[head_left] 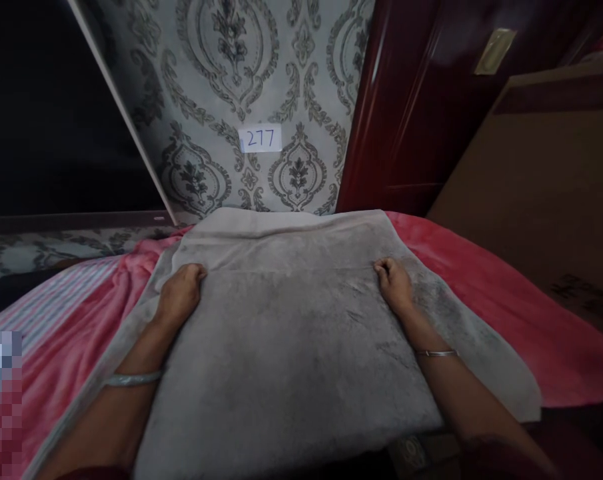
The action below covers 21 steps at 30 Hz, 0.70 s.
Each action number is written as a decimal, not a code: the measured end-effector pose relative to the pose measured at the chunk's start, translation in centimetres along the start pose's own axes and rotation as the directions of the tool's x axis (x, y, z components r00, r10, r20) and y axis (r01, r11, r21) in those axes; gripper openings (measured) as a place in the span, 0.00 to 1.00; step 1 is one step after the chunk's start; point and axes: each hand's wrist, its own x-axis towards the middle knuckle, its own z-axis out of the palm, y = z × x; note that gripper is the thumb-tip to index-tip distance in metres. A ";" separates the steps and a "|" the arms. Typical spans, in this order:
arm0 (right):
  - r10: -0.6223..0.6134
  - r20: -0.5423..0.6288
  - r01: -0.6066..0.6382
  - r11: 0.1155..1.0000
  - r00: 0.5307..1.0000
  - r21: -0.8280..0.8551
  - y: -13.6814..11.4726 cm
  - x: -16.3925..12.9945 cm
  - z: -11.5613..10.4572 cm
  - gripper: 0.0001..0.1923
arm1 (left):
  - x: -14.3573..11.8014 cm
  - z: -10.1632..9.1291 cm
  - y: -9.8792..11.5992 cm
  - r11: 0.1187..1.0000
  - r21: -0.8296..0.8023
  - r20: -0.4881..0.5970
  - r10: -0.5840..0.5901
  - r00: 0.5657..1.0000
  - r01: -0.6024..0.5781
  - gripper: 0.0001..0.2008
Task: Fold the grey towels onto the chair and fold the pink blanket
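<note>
Left hand (pixel 181 290) grips the grey towel (pixel 291 333) at its left edge, fingers curled and pinching the fabric. The towel lies flat on the red blanket (pixel 486 293) covering the bed, long axis running away from the person toward the patterned wall (pixel 231 87). Right hand (pixel 395 283) pinches the right edge, level with the left; both are equally near the fold line across the towel.

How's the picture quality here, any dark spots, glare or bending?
Head view: dim overall; the upper left is nearly black; a soft sheen streaks the red door; straight edges bow outward; the grey towel and both hands stay fairly sharp; the lower left corner is pixelated.
</note>
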 end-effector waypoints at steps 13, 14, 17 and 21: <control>-0.166 0.172 0.146 0.982 0.971 0.124 1.0 0.2 -0.1 0.13 | 0.0 -1.2 -0.1 0.982 0.095 0.176 0.145 0.974 -0.164 0.17; -0.181 0.194 0.157 0.979 0.964 0.133 1.1 0.3 -0.3 0.13 | 0.0 -1.3 -0.2 0.982 0.086 0.183 0.148 0.972 -0.166 0.19; -0.216 0.240 0.185 0.972 0.946 0.142 1.8 0.6 -1.4 0.12 | 0.1 -1.4 -0.6 0.984 0.093 0.211 0.130 0.969 -0.153 0.24; -0.143 0.246 0.136 0.990 0.959 0.043 4.1 0.7 -3.4 0.17 | 0.2 -1.7 -0.7 0.978 0.101 0.210 0.156 0.965 -0.181 0.25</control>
